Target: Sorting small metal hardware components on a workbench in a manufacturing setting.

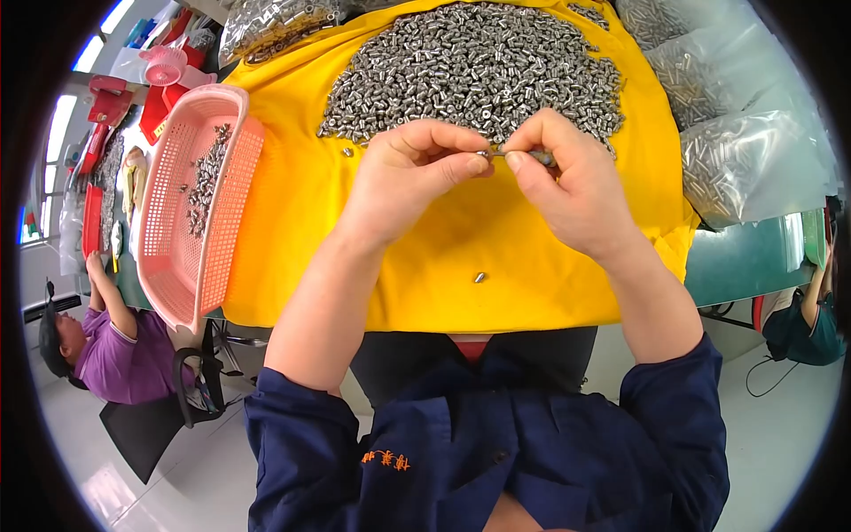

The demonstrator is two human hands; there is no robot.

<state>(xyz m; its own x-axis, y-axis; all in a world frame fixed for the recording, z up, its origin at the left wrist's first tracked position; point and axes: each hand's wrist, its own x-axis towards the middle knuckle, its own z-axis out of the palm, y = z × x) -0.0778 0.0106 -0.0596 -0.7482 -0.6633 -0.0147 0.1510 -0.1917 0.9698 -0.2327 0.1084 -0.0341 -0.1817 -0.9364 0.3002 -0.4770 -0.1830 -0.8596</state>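
Over the yellow cloth (pixel 443 239), my two hands meet in front of a heap of small metal cylinders (pixel 479 71). Thumb and forefinger of my left hand (pixel 412 168) pinch one small metal cylinder (pixel 483 153). Close beside it, my right hand (pixel 572 177) grips a thin tool (pixel 542 158) whose narrow tip points at that cylinder; the fingers hide much of the tool, so I cannot tell its kind. One loose cylinder (pixel 480 277) lies on the cloth nearer to me, and another (pixel 347 152) rests at the heap's left edge.
At left stands a pink plastic basket (pixel 232 213) with some metal cylinders inside. Clear bags of metal parts (pixel 714 168) line the right side, and another bag (pixel 275 27) sits at the back left. Co-workers sit at far left (pixel 128 355) and far right (pixel 802 328).
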